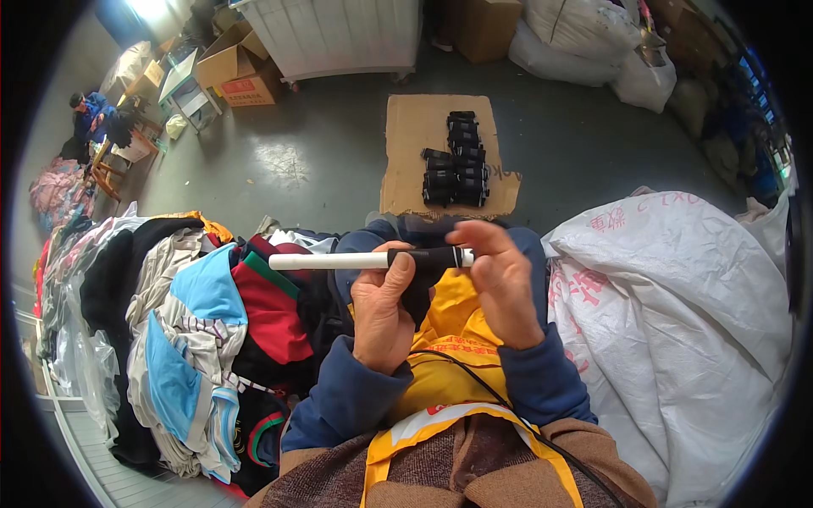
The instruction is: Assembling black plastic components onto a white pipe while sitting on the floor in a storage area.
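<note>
Grey floor (339, 161) stretches between one cardboard sheet (413, 127) and one wheeled bin (334, 38). Sheet carries black bundles (457, 182), too packed to count. Clothes pile (190, 305) crowds left side, white sack (677, 313) right. One white rod (326, 261) above lap, black fabric (436, 256) around right part. Left hand (381, 317) fingers pinching rod; right hand (500, 284) fingers blurred at right end, grip cannot tell.
</note>
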Demonstrator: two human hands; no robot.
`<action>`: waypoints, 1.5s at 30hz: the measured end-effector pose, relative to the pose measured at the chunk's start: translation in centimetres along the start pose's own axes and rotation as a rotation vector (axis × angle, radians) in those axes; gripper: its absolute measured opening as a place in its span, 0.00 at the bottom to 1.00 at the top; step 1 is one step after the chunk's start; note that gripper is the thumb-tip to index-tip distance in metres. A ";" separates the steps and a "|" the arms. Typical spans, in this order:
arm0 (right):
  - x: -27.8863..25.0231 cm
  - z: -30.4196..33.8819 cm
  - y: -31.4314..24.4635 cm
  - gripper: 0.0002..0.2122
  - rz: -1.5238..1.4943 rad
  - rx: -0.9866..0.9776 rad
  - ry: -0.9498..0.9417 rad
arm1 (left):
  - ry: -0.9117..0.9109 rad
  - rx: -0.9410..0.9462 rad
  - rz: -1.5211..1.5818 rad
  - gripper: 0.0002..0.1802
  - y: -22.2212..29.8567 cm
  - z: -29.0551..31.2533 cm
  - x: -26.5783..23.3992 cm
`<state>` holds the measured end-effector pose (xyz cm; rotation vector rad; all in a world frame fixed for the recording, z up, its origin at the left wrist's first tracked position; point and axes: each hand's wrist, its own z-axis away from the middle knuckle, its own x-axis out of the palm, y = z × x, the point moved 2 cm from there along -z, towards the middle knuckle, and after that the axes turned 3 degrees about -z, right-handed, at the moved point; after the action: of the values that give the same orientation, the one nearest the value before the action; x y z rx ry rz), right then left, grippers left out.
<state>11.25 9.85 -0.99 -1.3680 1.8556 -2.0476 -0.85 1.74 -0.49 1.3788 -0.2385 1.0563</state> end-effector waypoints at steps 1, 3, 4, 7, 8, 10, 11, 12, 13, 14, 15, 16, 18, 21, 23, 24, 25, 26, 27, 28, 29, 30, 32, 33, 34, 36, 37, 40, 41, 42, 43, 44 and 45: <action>1.1 0.1 -0.4 0.21 -0.035 0.099 -0.013 | -0.034 0.001 -0.012 0.11 -0.1 0.1 0.3; 2.1 -0.1 -0.6 0.17 0.078 0.149 0.077 | -0.071 -0.001 -0.037 0.11 -0.1 0.0 0.4; 2.2 -0.2 -0.6 0.16 0.175 0.136 0.066 | -0.055 0.011 -0.092 0.11 0.2 -0.3 0.1; 2.1 -0.3 0.0 0.14 0.356 0.054 0.073 | -0.042 0.036 -0.178 0.14 -0.5 -0.2 0.4; 2.1 -0.3 -0.1 0.13 0.275 0.036 0.107 | -0.057 0.022 -0.151 0.14 -0.7 -0.2 0.7; 2.4 -0.1 -0.1 0.09 0.165 0.014 0.164 | -0.065 0.016 -0.120 0.15 -0.8 0.0 0.8; 2.6 -0.2 0.0 0.09 0.166 0.017 0.150 | -0.062 0.016 -0.102 0.15 -0.6 0.0 0.8; 2.9 -0.4 0.4 0.08 0.136 0.044 0.180 | -0.052 0.032 -0.086 0.16 -0.3 0.0 0.6; 3.4 -0.7 0.9 0.07 0.103 0.073 0.201 | -0.021 0.037 -0.125 0.15 0.1 0.2 0.4; 3.6 -0.3 0.2 0.07 0.284 0.044 0.218 | -0.005 0.034 -0.115 0.15 -0.4 0.4 0.6; 4.0 -0.4 0.1 0.07 0.365 -0.012 0.255 | 0.024 0.069 -0.118 0.14 -0.4 0.2 0.4; 3.5 -0.2 0.6 0.07 0.428 -0.065 0.281 | 0.005 0.071 -0.051 0.13 -0.8 -0.3 0.2; 3.3 0.1 -0.4 0.08 0.437 -0.105 0.258 | -0.025 0.090 0.013 0.11 -1.4 -0.8 0.4; 2.4 0.9 -0.6 0.10 0.273 -0.044 0.231 | -0.009 0.120 -0.006 0.08 -1.6 -0.7 -0.1; 2.2 0.6 -0.3 0.10 0.068 0.030 0.192 | -0.020 0.137 -0.042 0.08 -0.3 -0.3 -0.4; 1.9 0.5 -0.1 0.10 0.066 0.037 0.190 | 0.055 0.087 -0.025 0.08 0.9 0.3 0.1; 1.6 0.5 0.0 0.09 0.070 0.046 0.189 | 0.061 0.101 -0.029 0.10 0.5 0.2 -0.4; 1.4 0.4 0.1 0.10 0.091 0.032 0.163 | 0.053 0.163 -0.076 0.12 -0.1 0.1 -0.4; 1.7 0.6 0.0 0.09 0.093 0.031 0.156 | 0.038 0.209 -0.121 0.14 -0.5 0.0 0.1; 2.0 0.7 -0.4 0.09 0.141 0.019 0.167 | -0.040 0.188 -0.096 0.18 -0.8 0.0 0.4; 2.4 0.8 -0.7 0.09 0.190 0.007 0.180 | -0.061 0.106 -0.044 0.18 -1.2 -0.1 0.6; 2.3 0.6 -1.0 0.09 0.190 0.004 0.177 | -0.100 0.050 0.000 0.18 -1.1 -0.2 0.7; 1.5 0.0 -1.6 0.08 0.213 0.032 0.165 | -0.143 -0.009 0.046 0.17 -1.3 -0.9 1.2; 0.9 -0.5 -2.2 0.08 0.214 0.027 0.172 | -0.118 0.011 -0.037 0.16 -1.4 -1.8 1.8; 0.6 -1.6 -2.9 0.08 0.299 -0.064 0.135 | -0.070 0.048 -0.122 0.15 -0.7 -2.2 2.3; 2.6 -2.6 -4.6 0.08 0.383 -0.161 0.085 | -0.118 0.140 -0.167 0.13 1.5 -2.4 5.0; 4.5 -2.2 -6.0 0.08 0.273 -0.255 0.138 | -0.193 0.180 -0.142 0.13 1.8 -2.3 6.6; 3.0 -1.7 -5.9 0.09 0.165 -0.288 0.204 | -0.261 0.195 -0.068 0.13 0.6 -2.5 8.1; 1.3 -1.7 -5.0 0.10 0.159 -0.215 0.216 | -0.239 0.170 -0.116 0.13 0.3 -2.3 8.0; -0.5 -1.7 -4.1 0.09 0.132 -0.108 0.145 | -0.171 0.126 -0.180 0.13 -0.4 -2.3 7.1; -1.1 -1.0 -3.6 0.09 0.128 -0.109 0.148 | -0.104 0.108 -0.203 0.13 -1.1 -2.1 5.9; -1.4 -0.4 -2.9 0.12 0.153 0.025 0.144 | -0.078 0.047 -0.099 0.13 -2.1 -1.8 5.0; -1.2 0.2 -2.4 0.15 0.180 0.166 0.140 | -0.045 -0.017 0.010 0.13 -3.1 -1.5 4.3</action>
<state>13.32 11.06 0.27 -1.0041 1.7388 -2.1955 3.10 5.49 0.01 1.3885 -0.2872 1.0305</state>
